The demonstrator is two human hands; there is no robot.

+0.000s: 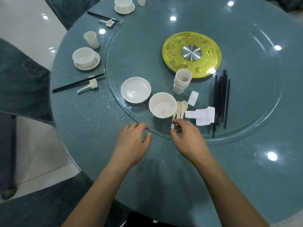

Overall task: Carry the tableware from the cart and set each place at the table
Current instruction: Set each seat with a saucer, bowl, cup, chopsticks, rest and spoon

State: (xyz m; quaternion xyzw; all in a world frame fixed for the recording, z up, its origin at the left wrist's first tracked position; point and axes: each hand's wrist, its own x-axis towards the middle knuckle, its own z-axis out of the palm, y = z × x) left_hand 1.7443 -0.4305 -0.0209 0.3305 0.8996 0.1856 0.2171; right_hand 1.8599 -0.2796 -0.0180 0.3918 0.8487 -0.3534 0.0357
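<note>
Bare forearms reach in from the bottom edge over a round table [85,128] with a speckled teal top. The left hand [132,141] holds nothing; its loosely bent fingers lie at the rim of the clear glass turntable [255,122]. The right hand [188,138] has thumb and fingertips closed on the handle ends of the spoons [180,108], two slim cream pieces lying side by side on the glass; whether it grasps one or both cannot be told. Touching their bowls on the left sits a deep, smooth white bowl [161,105], and beside that a shallow round plate [135,90] with a ringed centre. Behind the spoons leans a stack of tapered cups [182,81]. Blocky, glossy white chopstick rests [201,115] lie heaped to the right, just beside a loose bundle of thin black chopsticks [221,99]. At the turntable's middle is a gold embossed disc [191,54] with a brushed steel hub. On the table's left edge one place is laid: a bowl on a saucer [86,58], a cup [91,39], and black sticks with a spoon on a rest [93,83].
</note>
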